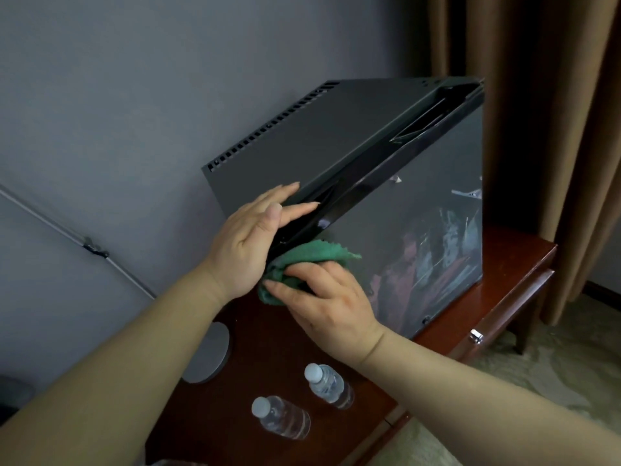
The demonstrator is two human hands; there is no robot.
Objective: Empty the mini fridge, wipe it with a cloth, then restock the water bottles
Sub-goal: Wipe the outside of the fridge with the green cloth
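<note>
Two water bottles (280, 417) (331, 386) stand upright on the reddish wooden surface (504, 274), near its front edge. Beyond them, the right hand (329, 301) grips a green cloth (302, 264), held against the near edge of the black mini fridge (336, 136) door. The left hand (248, 240) lies flat, fingers straight, on the fridge's top corner. A brown curtain (537, 95) hangs behind.

A brown curtain (554, 129) hangs beside the wooden table (504, 264), which bears a grey disc (211, 358), perhaps a coaster.
</note>
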